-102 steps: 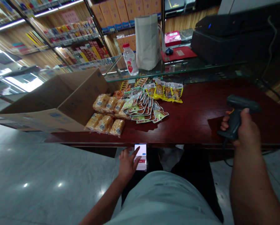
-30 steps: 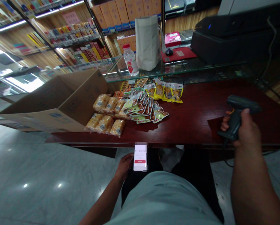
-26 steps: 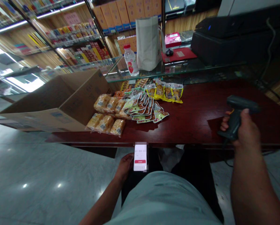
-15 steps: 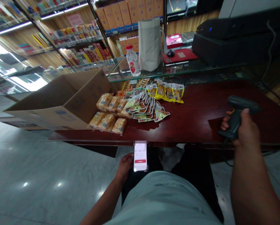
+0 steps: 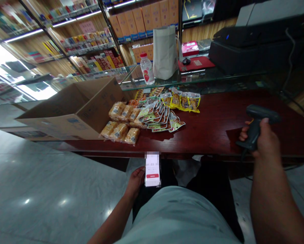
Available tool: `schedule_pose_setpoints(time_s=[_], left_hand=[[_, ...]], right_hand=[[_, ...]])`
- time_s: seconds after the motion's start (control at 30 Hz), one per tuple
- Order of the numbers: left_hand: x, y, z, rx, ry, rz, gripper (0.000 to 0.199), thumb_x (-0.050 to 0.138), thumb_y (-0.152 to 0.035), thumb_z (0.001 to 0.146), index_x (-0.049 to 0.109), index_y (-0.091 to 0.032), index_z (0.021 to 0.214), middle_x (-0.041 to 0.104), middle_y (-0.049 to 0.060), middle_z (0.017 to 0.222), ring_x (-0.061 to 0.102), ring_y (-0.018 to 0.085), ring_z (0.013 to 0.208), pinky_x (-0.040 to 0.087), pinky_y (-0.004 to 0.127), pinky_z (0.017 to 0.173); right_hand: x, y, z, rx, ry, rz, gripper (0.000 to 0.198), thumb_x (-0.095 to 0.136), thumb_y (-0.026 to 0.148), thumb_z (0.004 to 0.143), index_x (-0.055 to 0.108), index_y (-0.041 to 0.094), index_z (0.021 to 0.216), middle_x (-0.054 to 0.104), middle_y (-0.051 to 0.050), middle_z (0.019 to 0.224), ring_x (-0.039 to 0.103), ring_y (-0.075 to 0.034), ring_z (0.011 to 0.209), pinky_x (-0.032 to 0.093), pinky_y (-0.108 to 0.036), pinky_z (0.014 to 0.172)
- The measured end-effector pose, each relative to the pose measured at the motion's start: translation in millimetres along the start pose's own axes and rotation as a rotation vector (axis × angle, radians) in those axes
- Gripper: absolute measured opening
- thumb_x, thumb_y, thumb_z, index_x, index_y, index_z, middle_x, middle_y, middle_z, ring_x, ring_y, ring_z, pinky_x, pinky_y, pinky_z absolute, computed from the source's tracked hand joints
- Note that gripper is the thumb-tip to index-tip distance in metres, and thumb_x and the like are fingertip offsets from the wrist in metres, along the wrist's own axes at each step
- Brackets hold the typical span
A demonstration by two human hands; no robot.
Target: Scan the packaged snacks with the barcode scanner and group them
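Note:
My right hand [image 5: 265, 140] is wrapped round the grip of a dark barcode scanner [image 5: 255, 130], held over the right side of the reddish-brown counter [image 5: 208, 132]. Low down by my lap, my left hand [image 5: 136, 181] grips the edge of a lit smartphone [image 5: 152, 171] with a red bar on its screen. Wrapped bread packs [image 5: 120, 132] lie on the counter beside a fan of green-and-white snack packets [image 5: 158, 117]. Behind these are yellow-edged clear snack packs [image 5: 184, 101].
An open cardboard box [image 5: 55, 125] stands at the counter's left. On the glass shelf behind are a bottle with a red cap [image 5: 147, 69], a pale bag [image 5: 164, 54] and a computer mouse [image 5: 186, 61] on a red mat. Stocked shelves line the back.
The view has shifted slightly, so the box and goods appear a little further right. Both hands keep their hold on the scanner and the phone.

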State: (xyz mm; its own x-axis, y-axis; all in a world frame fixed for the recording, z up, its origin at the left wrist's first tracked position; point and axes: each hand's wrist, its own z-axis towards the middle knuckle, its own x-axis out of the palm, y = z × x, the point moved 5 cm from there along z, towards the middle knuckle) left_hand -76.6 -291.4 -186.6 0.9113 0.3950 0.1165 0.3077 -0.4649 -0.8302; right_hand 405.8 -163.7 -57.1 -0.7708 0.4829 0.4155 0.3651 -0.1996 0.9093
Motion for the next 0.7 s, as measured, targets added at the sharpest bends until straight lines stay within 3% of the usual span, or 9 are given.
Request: schedule_pose_setpoints(time_s=[0.47,0.7], left_hand=[[-0.3,-2.6,-10.8,-0.022,-0.015,0.008,0.008,0.065,-0.023,0.083,0.068,-0.017,0.088,0.076,0.006,0.081,0.072,0.019,0.07,0.055,0.028,0.068],[-2.9,-4.3,-3.2,0.029,-0.018,0.001,0.024,0.078,-0.03,0.069,0.068,-0.015,0.085,0.076,0.008,0.08,0.071,0.021,0.07,0.055,0.03,0.066]], right_hand=[[0.9,0.9,-0.7,0.01,-0.018,0.009,0.046,0.065,0.057,0.084,0.066,0.012,0.078,0.062,-0.001,0.051,0.05,-0.011,0.033,0.043,-0.021,0.029],[1.4,2.8,-3.3,0.019,-0.012,0.018,0.043,0.057,0.05,0.092,0.067,0.011,0.079,0.062,-0.002,0.051,0.051,-0.011,0.034,0.044,-0.021,0.031]])
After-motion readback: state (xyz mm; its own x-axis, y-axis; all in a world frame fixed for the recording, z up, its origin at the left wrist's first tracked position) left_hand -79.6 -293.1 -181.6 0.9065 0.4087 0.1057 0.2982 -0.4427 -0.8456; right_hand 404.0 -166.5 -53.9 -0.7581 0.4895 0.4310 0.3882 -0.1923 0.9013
